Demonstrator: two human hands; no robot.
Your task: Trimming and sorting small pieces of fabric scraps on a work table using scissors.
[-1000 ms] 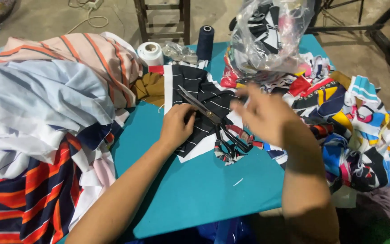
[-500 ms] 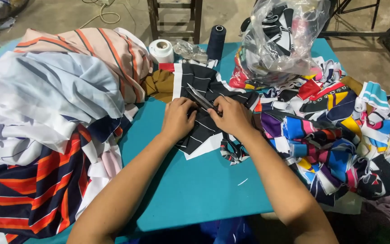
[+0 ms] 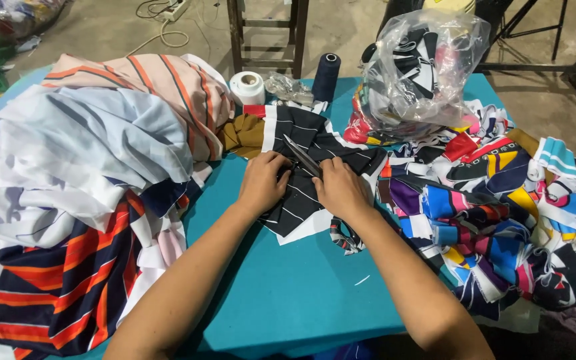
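Head view:
Left hand [image 3: 263, 181]: curled, pinning the black striped cloth [image 3: 315, 173] flat on the teal tabletop [image 3: 281, 293].
Right hand [image 3: 341, 190]: closed around scissors [image 3: 301, 157] lying on that cloth.
Risk: blades sit just beside the left fingers; a slip could nick them.
Clear plastic bag [image 3: 425, 67]: stuffed with fabric scraps.

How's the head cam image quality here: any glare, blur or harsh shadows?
Head view: even, soft light, sharp overall; glare only on the clear plastic bag of scraps; both hands, left hand and right hand, sharp on the black white-striped fabric piece; faint shadows under the forearms on the teal table.
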